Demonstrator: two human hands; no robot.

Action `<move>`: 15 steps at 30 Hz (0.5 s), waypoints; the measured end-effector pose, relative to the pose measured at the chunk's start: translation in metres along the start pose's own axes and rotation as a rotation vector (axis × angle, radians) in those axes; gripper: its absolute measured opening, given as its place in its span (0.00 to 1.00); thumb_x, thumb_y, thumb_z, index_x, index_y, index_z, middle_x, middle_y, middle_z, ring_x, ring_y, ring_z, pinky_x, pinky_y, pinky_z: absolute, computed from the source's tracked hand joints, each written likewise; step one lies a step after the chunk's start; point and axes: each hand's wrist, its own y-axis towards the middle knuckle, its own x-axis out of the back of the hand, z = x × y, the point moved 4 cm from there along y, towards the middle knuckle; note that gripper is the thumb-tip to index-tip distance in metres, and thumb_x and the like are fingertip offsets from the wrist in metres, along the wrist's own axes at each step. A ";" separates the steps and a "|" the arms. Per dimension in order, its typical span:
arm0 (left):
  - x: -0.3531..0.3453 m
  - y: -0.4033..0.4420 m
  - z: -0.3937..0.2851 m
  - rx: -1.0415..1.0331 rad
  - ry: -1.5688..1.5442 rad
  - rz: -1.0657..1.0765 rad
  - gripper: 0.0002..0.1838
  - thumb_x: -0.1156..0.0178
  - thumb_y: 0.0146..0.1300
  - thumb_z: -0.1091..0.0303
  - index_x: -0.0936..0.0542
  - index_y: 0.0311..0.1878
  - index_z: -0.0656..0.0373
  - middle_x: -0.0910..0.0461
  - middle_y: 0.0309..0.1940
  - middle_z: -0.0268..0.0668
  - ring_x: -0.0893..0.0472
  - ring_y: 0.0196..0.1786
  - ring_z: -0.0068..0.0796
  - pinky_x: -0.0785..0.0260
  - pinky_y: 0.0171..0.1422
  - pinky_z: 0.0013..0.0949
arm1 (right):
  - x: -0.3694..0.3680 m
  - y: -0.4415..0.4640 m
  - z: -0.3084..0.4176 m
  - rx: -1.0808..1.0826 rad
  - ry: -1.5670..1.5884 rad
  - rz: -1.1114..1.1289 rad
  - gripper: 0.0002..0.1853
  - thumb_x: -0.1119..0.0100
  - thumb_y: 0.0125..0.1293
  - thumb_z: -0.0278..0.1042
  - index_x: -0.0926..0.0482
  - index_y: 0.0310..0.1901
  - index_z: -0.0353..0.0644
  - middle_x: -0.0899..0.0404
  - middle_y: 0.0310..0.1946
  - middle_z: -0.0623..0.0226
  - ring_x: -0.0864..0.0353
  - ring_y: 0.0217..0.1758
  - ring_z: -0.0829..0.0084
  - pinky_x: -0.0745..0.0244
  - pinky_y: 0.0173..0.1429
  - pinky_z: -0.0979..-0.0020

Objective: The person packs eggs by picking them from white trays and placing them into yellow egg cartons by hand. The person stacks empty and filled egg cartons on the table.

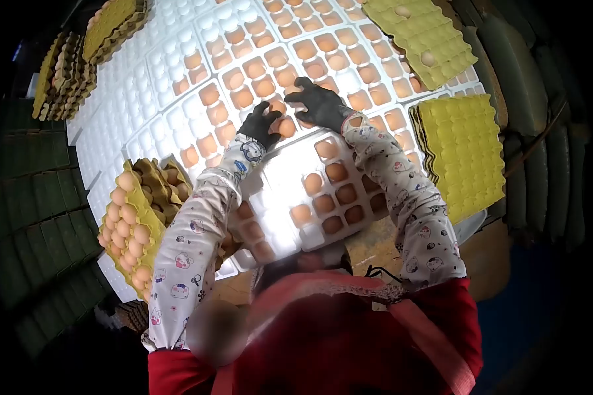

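My left hand [262, 124], in a dark glove, has its fingers curled against a brown egg [286, 127] at the near edge of a white foam egg tray [227, 66]. The far side of that grip is partly hidden. Just to its right, my right hand [317, 105], also gloved, lies over the same rows with its fingers spread. Brown eggs [264, 88] sit in the cells around both hands. Between my forearms rests another white foam tray [277, 174], tilted and partly filled with eggs [336, 172].
Yellow egg cartons [464, 151] are stacked at the right, and another yellow carton stack [425, 39] lies behind with two eggs on top. At left stands a tilted carton [125, 230] full of eggs. More carton stacks [66, 76] are at the far left.
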 end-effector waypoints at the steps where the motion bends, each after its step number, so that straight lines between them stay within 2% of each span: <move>1: 0.000 -0.004 0.003 0.014 -0.028 0.001 0.28 0.33 0.45 0.65 0.25 0.55 0.46 0.35 0.61 0.43 0.28 0.58 0.46 0.31 0.61 0.41 | 0.001 0.003 -0.009 0.011 0.057 -0.062 0.21 0.38 0.54 0.39 0.24 0.52 0.54 0.34 0.58 0.57 0.24 0.52 0.58 0.27 0.54 0.63; 2: -0.001 -0.007 0.005 0.017 0.015 -0.022 0.27 0.34 0.46 0.67 0.24 0.54 0.47 0.32 0.58 0.42 0.27 0.56 0.45 0.30 0.60 0.40 | 0.001 0.003 -0.022 0.026 -0.041 -0.220 0.19 0.38 0.54 0.39 0.23 0.50 0.53 0.34 0.58 0.59 0.23 0.51 0.58 0.26 0.53 0.63; 4: 0.010 -0.012 0.001 -0.029 0.045 -0.024 0.25 0.35 0.46 0.68 0.24 0.52 0.50 0.28 0.55 0.41 0.25 0.54 0.44 0.29 0.57 0.40 | 0.021 -0.003 -0.041 -0.193 -0.161 -0.420 0.14 0.37 0.53 0.39 0.20 0.42 0.51 0.29 0.52 0.59 0.23 0.49 0.57 0.25 0.49 0.62; 5: -0.002 -0.008 0.009 -0.125 -0.003 0.054 0.23 0.35 0.47 0.67 0.24 0.51 0.51 0.27 0.53 0.40 0.24 0.52 0.44 0.28 0.56 0.40 | 0.028 -0.008 -0.058 -0.222 -0.156 -0.419 0.15 0.34 0.51 0.40 0.20 0.42 0.50 0.27 0.52 0.56 0.27 0.53 0.57 0.28 0.53 0.60; 6: -0.008 -0.008 0.024 -0.195 -0.041 0.121 0.22 0.36 0.49 0.67 0.24 0.51 0.52 0.26 0.51 0.40 0.24 0.51 0.44 0.28 0.54 0.40 | 0.027 -0.012 -0.075 -0.168 -0.280 -0.482 0.14 0.34 0.50 0.39 0.20 0.39 0.48 0.27 0.50 0.55 0.26 0.52 0.55 0.28 0.53 0.59; 8: 0.070 -0.042 -0.026 -0.220 -0.130 0.097 0.18 0.38 0.53 0.67 0.23 0.49 0.54 0.24 0.48 0.40 0.23 0.50 0.43 0.28 0.54 0.39 | 0.024 -0.015 -0.089 -0.095 -0.296 -0.538 0.13 0.33 0.50 0.36 0.19 0.39 0.47 0.26 0.46 0.57 0.24 0.48 0.56 0.28 0.51 0.59; 9: 0.111 -0.067 -0.042 -0.171 -0.149 0.091 0.17 0.38 0.54 0.67 0.23 0.49 0.55 0.24 0.49 0.40 0.23 0.50 0.43 0.28 0.54 0.39 | 0.019 -0.012 -0.096 -0.306 -0.153 -0.445 0.12 0.34 0.52 0.35 0.19 0.39 0.46 0.26 0.45 0.59 0.24 0.47 0.56 0.28 0.50 0.61; 10: 0.144 -0.091 -0.055 -0.143 -0.175 0.090 0.16 0.38 0.56 0.67 0.23 0.49 0.55 0.24 0.49 0.40 0.23 0.49 0.42 0.28 0.53 0.39 | 0.020 -0.007 -0.086 -0.189 -0.152 -0.506 0.10 0.36 0.54 0.33 0.20 0.39 0.44 0.26 0.44 0.60 0.24 0.46 0.57 0.27 0.50 0.63; 12: 0.213 -0.154 -0.055 -0.064 -0.229 -0.089 0.16 0.38 0.56 0.68 0.23 0.49 0.55 0.24 0.49 0.41 0.22 0.50 0.39 0.28 0.53 0.36 | 0.020 0.005 -0.057 0.002 -0.073 -0.520 0.08 0.38 0.57 0.29 0.22 0.39 0.42 0.26 0.43 0.63 0.23 0.43 0.63 0.26 0.47 0.68; 14: 0.251 -0.225 -0.015 0.129 -0.128 -0.299 0.16 0.38 0.56 0.70 0.23 0.50 0.55 0.23 0.47 0.40 0.21 0.49 0.37 0.29 0.53 0.34 | -0.002 0.029 -0.027 -0.075 0.379 -0.467 0.06 0.41 0.60 0.25 0.23 0.40 0.40 0.26 0.41 0.66 0.23 0.42 0.70 0.27 0.44 0.73; 15: 0.265 -0.262 0.009 0.342 -0.180 -0.243 0.16 0.38 0.56 0.71 0.23 0.49 0.56 0.22 0.45 0.39 0.21 0.48 0.36 0.29 0.53 0.34 | -0.005 0.044 0.011 -0.036 0.466 -0.410 0.06 0.42 0.61 0.23 0.24 0.40 0.38 0.25 0.40 0.67 0.24 0.41 0.75 0.27 0.43 0.75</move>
